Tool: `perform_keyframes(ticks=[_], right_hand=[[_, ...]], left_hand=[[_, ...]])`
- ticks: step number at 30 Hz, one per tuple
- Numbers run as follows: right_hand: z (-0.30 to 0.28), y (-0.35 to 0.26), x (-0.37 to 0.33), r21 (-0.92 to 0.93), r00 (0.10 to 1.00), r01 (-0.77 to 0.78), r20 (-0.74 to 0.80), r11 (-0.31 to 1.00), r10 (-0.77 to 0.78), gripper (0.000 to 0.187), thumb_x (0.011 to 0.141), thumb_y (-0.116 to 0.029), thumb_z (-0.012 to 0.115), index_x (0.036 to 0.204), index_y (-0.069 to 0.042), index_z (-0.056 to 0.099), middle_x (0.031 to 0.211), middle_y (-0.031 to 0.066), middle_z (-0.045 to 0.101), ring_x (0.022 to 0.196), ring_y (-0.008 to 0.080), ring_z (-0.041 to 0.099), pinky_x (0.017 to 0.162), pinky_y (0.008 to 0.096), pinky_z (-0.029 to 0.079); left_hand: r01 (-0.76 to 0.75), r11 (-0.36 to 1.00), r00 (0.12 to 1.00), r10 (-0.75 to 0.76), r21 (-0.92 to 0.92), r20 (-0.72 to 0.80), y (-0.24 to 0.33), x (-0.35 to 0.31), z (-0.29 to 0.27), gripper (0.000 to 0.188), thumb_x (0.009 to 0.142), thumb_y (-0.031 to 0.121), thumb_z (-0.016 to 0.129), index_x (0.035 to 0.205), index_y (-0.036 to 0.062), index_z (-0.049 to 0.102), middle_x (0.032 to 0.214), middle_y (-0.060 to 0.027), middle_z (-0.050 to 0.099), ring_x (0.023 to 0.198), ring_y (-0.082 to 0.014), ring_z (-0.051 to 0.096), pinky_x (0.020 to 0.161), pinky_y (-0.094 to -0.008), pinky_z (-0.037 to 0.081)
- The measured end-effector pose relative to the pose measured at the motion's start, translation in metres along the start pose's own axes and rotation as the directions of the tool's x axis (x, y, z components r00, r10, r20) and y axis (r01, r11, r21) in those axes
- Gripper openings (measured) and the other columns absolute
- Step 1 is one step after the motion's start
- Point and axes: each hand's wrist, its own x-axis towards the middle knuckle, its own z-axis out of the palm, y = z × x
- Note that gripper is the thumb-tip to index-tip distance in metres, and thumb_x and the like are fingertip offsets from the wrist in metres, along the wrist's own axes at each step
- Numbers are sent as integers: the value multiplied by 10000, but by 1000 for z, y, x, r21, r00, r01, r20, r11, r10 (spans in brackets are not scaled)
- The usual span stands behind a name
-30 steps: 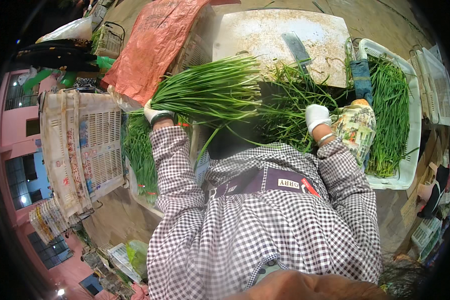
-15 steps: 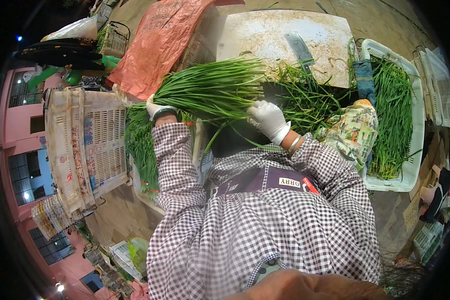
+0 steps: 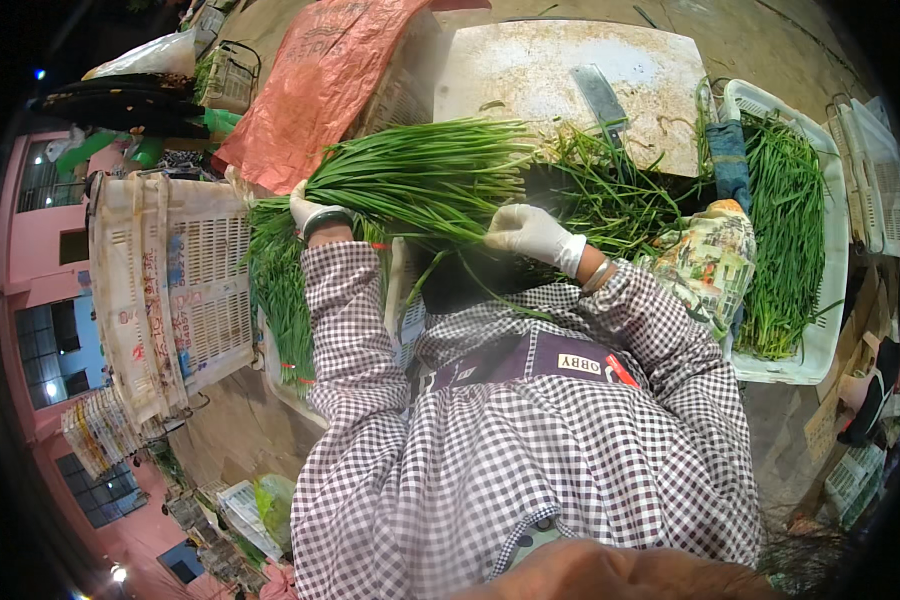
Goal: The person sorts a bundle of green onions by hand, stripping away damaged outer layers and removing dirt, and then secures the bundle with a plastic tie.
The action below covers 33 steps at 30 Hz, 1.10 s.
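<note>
A large bunch of green Chinese chives lies sideways before me, its pale cut ends toward the right. My left hand, in a white glove, is closed around the leafy left end. At the stem side, my right hand, also gloved, pinches some blades at the bunch's lower edge; its fingertips are partly hidden. A few loose blades hang below the bunch toward my lap. Right of the bunch lies a heap of loose chives and trimmings.
A stained white board with a cleaver on it stands at the far side. A white crate of chives is at right, more chives at left. A red plastic bag covers a crate; an upright white crate stands left.
My right hand has shifted slightly left along the bunch's lower edge, and a hanging blade has moved with it. My left hand keeps its hold, nearly in place.
</note>
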Motion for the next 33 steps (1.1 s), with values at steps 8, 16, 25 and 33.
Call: perform_keyframes(ticks=[8,16,25,33], right_hand=[[-19,4,3,-391,992,114,-8,913,-127,149,811,-183,640,863,-43,641,779,92,658,734,201,629,652,326,493],[-71,37,-39,-920,903,-305,-196,248,383,259,845,-323,582,865,-107,723,872,112,696,879,251,671,725,377,518],[24,31,-12,432,943,-327,204,841,262,276,886,-267,635,933,3,667,784,49,656,662,111,585,628,242,485],[-85,88,-43,-978,888,-201,-158,55,432,223,840,-267,574,863,-108,729,893,120,701,819,272,674,687,373,527]], left_hand=[[31,1000,999,-31,0,-10,-3,-9,9,326,781,270,483,974,52,632,1029,-166,651,905,-360,612,821,-513,493],[27,999,999,-28,-40,-22,-3,3,-6,332,796,260,462,989,44,623,1026,-173,649,898,-374,609,829,-519,484],[51,998,994,-46,-44,100,-1,11,-14,293,804,252,448,933,58,626,968,-146,657,885,-344,595,836,-480,468],[-19,999,994,22,-31,103,-4,12,-13,263,800,241,444,879,66,624,930,-140,663,840,-335,609,797,-467,493]])
